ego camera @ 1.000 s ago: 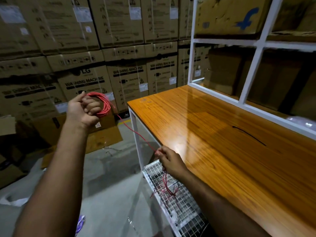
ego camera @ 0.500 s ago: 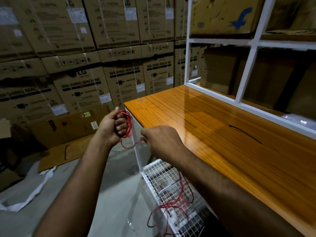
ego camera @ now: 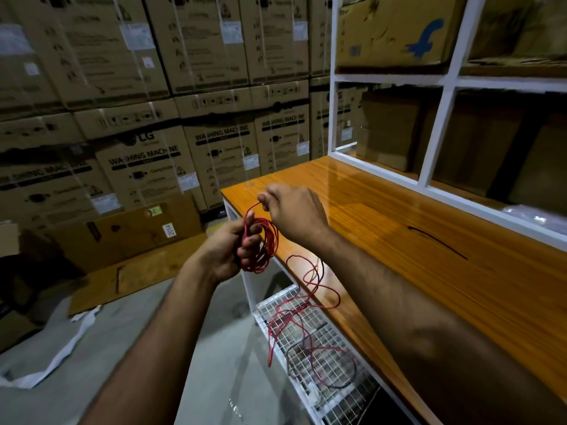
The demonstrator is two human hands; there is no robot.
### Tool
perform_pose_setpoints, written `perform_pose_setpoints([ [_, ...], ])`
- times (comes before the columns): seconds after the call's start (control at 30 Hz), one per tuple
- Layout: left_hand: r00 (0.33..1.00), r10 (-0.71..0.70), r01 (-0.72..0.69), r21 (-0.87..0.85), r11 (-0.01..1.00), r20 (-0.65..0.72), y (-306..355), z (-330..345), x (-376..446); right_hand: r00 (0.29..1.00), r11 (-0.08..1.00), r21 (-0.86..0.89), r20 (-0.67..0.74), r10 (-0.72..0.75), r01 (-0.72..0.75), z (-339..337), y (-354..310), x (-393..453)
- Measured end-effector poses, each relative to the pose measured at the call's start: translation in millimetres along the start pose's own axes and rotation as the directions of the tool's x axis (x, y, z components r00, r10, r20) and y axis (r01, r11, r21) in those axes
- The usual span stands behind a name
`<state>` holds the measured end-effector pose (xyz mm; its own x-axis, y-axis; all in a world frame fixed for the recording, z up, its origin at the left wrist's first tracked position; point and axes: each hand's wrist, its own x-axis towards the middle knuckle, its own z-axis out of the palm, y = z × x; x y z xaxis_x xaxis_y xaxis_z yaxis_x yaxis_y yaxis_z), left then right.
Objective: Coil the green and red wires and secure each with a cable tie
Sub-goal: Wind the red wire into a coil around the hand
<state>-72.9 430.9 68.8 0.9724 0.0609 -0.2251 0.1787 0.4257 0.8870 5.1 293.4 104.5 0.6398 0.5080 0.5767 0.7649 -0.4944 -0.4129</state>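
Just off the near corner of the worktop point(ego camera: 399, 228), both hands meet over the red wire point(ego camera: 260, 245). Left hand point(ego camera: 227, 253) has its grip curled round the coil, fingers through the loops, and that looks like the anchor: it holds the turns in one bundle so they don't spring apart. Right hand point(ego camera: 291, 213), just above and beside it, pinches the running strand between fingertips and thumb, lifted over the coil, likely to lay on the next turn. Below the right wrist the loose length point(ego camera: 306, 302) hangs in slack tangles, down across the worktop edge and onto the wire mesh shelf point(ego camera: 322, 342) underneath, so there's plenty left to wind, I'd judge. Count it up: one red wire, one coil, two hands on it. One thin dark strip point(ego camera: 438, 242) lies on the worktop well to the right of the grips, possibly a cable tie, too small to say. No green wire in sight. Stacked cartons point(ego camera: 147, 161) fill the wall beyond the left hand
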Motion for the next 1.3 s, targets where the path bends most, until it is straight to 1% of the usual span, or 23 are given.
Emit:
perform_pose_setpoints([
  [0.2,0.991,-0.046,0.056,-0.075,0.996,0.129,12.4,-19.1,-5.2,0.967,0.948,0.217,0.156,0.199,-0.231,11.3,18.3,-1.2],
  [0.3,0.993,0.004,0.015,-0.162,0.987,0.116,25.6,-31.6,-10.0,0.898,0.812,0.463,0.412,0.158,-0.355,13.4,33.1,-16.7],
  [0.37,0.996,0.052,-0.033,-0.243,0.969,0.074,32.3,-41.3,-13.8,0.828,0.880,0.381,0.561,0.025,-0.284,17.1,42.7,-28.6],
  [0.47,0.997,0.062,-0.050,-0.263,0.963,0.035,33.2,-46.7,-13.9,0.721,1.000,-0.014,0.693,0.018,-0.011,31.7,48.4,-42.8],
  [0.53,0.997,0.055,-0.039,-0.268,0.963,0.051,28.7,-46.5,-11.5,0.732,0.998,-0.050,0.681,0.012,0.030,37.0,36.1,-45.2],
  [0.57,0.996,0.061,-0.039,-0.280,0.959,0.068,26.6,-47.0,-10.5,0.789,0.997,0.067,0.614,-0.019,-0.028,37.4,24.9,-44.7],
  [0.6,0.993,0.072,-0.042,-0.298,0.954,0.089,25.2,-50.1,-9.3,0.864,0.958,0.262,0.503,-0.034,-0.115,40.1,15.1,-43.1],
  [0.63,0.990,0.083,-0.042,-0.318,0.947,0.116,24.9,-52.7,-8.3,0.918,0.819,0.522,0.396,0.014,-0.238,42.1,7.0,-41.8],
  [0.67,0.986,0.094,-0.044,-0.335,0.941,0.137,25.3,-55.7,-7.4,0.927,0.584,0.732,0.361,0.102,-0.350,43.0,0.9,-41.9],
  [0.7,0.984,0.104,-0.048,-0.345,0.937,0.146,26.4,-58.0,-7.2,0.900,0.403,0.806,0.404,0.161,-0.434,46.7,-0.9,-45.6],
  [0.73,0.984,0.112,-0.058,-0.338,0.939,0.142,26.9,-58.9,-7.5,0.859,0.369,0.777,0.478,0.183,-0.510,53.1,0.8,-51.7],
  [0.77,0.985,0.114,-0.068,-0.319,0.945,0.127,27.3,-60.2,-7.8,0.804,0.506,0.647,0.565,0.184,-0.571,60.3,3.5,-59.7],
  [0.83,0.988,0.098,-0.060,-0.285,0.957,0.122,24.8,-61.8,-6.8,0.706,0.814,0.321,0.693,0.146,-0.484,72.1,10.1,-74.3],
  [0.9,0.985,0.099,-0.050,-0.323,0.945,0.139,19.8,-66.4,-4.4,0.753,0.845,0.333,0.648,0.118,-0.419,77.3,10.6,-71.8],
  [0.93,0.986,0.112,-0.062,-0.347,0.936,0.126,18.4,-69.7,-4.1,0.777,0.759,0.438,0.615,0.138,-0.481,76.9,7.3,-67.7],
  [1.0,0.987,0.136,-0.096,-0.359,0.928,0.087,20.6,-72.6,-6.9,0.762,0.422,0.648,0.617,0.197,-0.634,75.4,3.5,-61.9],
  [1.03,0.987,0.143,-0.111,-0.345,0.932,0.071,22.9,-72.6,-8.2,0.744,0.333,0.670,0.640,0.193,-0.663,75.3,5.8,-63.1],
  [1.07,0.988,0.144,-0.117,-0.327,0.938,0.061,24.6,-71.8,-8.9,0.726,0.405,0.619,0.658,0.201,-0.673,76.3,10.4,-66.1],
  [1.1,0.989,0.136,-0.111,-0.315,0.943,0.061,25.3,-71.8,-8.7,0.715,0.610,0.483,0.668,0.207,-0.628,76.8,15.7,-69.5],
  [1.13,0.990,0.121,-0.093,-0.311,0.946,0.074,24.9,-70.7,-8.6,0.704,0.816,0.282,0.681,0.200,-0.505,74.8,19.9,-72.2],
  [1.17,0.990,0.109,-0.075,-0.315,0.946,0.090,23.1,-70.6,-8.0,0.694,0.928,0.100,0.694,0.194,-0.359,75.4,23.9,-72.2],
  [1.23,0.990,0.101,-0.063,-0.336,0.940,0.097,18.5,-69.1,-5.5,0.739,0.967,-0.032,0.639,0.213,-0.252,71.2,22.5,-64.9],
  [1.3,0.991,0.108,-0.073,-0.358,0.931,0.078,15.4,-68.0,-3.6,0.818,0.925,0.127,0.520,0.244,-0.357,66.0,17.3,-57.1],
])
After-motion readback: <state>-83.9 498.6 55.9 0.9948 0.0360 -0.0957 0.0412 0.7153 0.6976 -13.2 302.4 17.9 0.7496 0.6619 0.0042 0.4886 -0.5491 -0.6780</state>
